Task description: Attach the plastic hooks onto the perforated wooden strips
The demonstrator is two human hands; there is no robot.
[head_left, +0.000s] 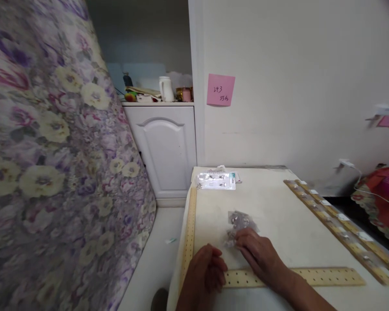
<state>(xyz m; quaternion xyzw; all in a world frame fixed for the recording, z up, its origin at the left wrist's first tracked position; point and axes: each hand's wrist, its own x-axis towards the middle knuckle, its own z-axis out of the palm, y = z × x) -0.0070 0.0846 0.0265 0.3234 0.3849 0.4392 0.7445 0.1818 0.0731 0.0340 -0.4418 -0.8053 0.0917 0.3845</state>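
My right hand (262, 255) pinches the near edge of some small clear plastic bags (241, 220), which have shiny metal pieces inside. The bags are slightly blurred, so I cannot tell how many there are. To their left is my left hand (205, 272), its fingers loosely bent and apart, with nothing visible in them. It is beside a pale perforated wooden strip (246, 277) along the near side of the white-covered table (266, 194). My right wrist passes over that same strip.
Another perforated strip (190, 220) lines the table's left edge. Flat clear packages (215, 181) lie at the far left corner. Wooden strips with small clear packets (337, 224) run down the right side. A floral curtain (68, 151) hangs left; a white cabinet (165, 151) stands behind.
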